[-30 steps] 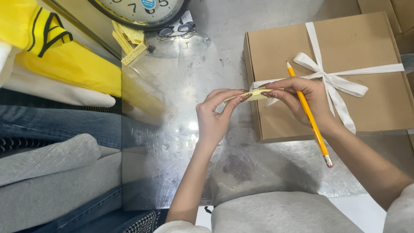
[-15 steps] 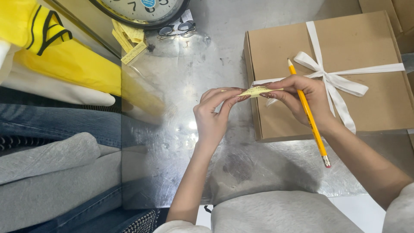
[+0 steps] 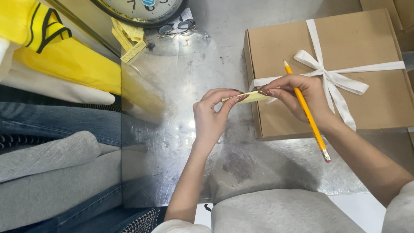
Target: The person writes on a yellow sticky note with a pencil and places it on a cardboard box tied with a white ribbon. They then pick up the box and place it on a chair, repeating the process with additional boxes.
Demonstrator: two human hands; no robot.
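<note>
1. Pinching one small yellow paper slip (image 3: pixel 252 96) between them, the two hands hold it just above the worktop (image 3: pixel 207 64), at the left edge of the cardboard box (image 3: pixel 284 51).
2. The left hand (image 3: pixel 213 116) has thumb and fingers curled, closed on the slip's left end.
3. The right hand (image 3: pixel 299 97) grips the slip's right end with its fingertips and also holds one yellow pencil (image 3: pixel 307 116) slanting through its fingers, tip up over the box, eraser end down over the worktop.
4. One container shows in full: the flat brown cardboard box, shut, tied with one white ribbon (image 3: pixel 330 75) in a bow, lying toward the worktop's right edge. Its contents cannot be seen.
5. Near the far edge lies one round clock (image 3: pixel 142 8), partly cut off by the frame, with one pair of spectacles (image 3: pixel 177 28) just beside it.
6. A small heap of yellow paper slips (image 3: pixel 129 41) lies near the far left corner; their number cannot be told.
7. Folded clothes (image 3: pixel 56 125), yellow, blue denim and grey, lie off the worktop's left edge.
</note>
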